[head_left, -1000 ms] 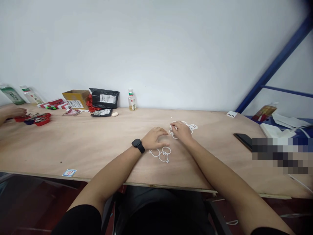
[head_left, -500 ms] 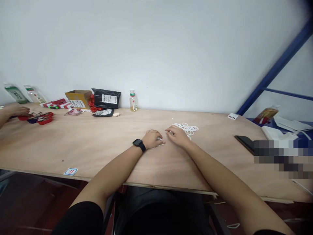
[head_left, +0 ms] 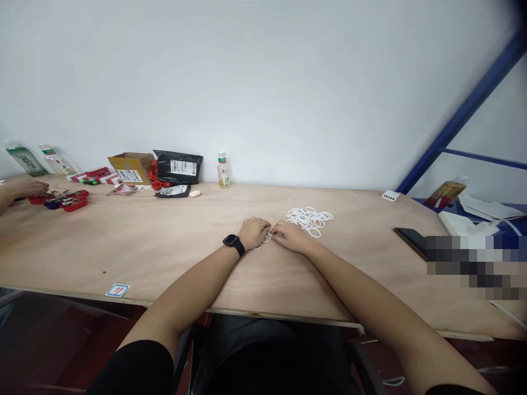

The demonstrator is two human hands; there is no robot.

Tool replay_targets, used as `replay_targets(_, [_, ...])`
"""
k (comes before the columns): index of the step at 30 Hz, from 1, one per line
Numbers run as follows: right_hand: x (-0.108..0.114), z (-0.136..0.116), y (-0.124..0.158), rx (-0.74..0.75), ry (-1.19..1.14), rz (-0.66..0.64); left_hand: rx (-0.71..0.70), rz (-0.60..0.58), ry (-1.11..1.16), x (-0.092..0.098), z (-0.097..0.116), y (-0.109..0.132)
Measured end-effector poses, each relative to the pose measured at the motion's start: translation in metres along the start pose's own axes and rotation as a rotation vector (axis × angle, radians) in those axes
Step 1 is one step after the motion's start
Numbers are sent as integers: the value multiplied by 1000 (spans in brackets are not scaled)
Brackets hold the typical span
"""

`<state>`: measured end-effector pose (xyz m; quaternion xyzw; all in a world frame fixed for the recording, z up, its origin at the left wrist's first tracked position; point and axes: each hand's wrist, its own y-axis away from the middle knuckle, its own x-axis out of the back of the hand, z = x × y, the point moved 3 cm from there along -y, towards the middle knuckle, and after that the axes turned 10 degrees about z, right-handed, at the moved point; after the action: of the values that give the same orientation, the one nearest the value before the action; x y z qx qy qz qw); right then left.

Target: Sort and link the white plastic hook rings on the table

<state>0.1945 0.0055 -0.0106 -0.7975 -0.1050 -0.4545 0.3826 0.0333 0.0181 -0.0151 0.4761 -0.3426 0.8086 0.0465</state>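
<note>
A loose pile of thin white elastic bands (head_left: 309, 217) lies on the wooden table. My left hand (head_left: 253, 234), wearing a black watch, rests on the tabletop with its fingers curled around a few white bands (head_left: 267, 238), partly hidden beneath it. Thumb and fingertips of my right hand (head_left: 292, 237) pinch at a white band right beside the left fingertips. The pile is just behind and to the right of my right hand.
Along the wall stand a bottle (head_left: 223, 170), a black parcel bag (head_left: 179, 166) and a cardboard box (head_left: 132, 167). Another person's hand (head_left: 33, 188) is at red trays (head_left: 74, 201) on the far left. A phone (head_left: 411, 240) lies right.
My right hand has moved left and slightly down from the pile to the left fingertips, its fingers closing. More of the pile shows. My left hand stays nearly in place.
</note>
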Motion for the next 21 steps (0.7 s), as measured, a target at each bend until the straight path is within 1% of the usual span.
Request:
replay_targets(2, [0, 2, -1, -26, -22, 48, -13, 19, 33, 4, 3, -1])
replay_targets(4, [1, 5, -2, -101, -74, 125, -17, 56, 61, 9, 6, -1])
replay_targets(7, [2, 12, -2, -242, -212, 234, -9, 123, 95, 15, 9, -2])
replay_targets(10, [2, 14, -3, -327, -355, 292, 3, 176, 121, 18, 10, -3])
replay_targets(15, [4, 13, -4, -362, -519, 358, 26, 233, 189, 18, 8, -3])
replay_targets(19, [6, 13, -5, -336, -512, 389, 21, 239, 271, 19, 9, -4])
replay_targets(21, [8, 12, -4, -331, -495, 404, 8, 243, 276, 20, 11, -4])
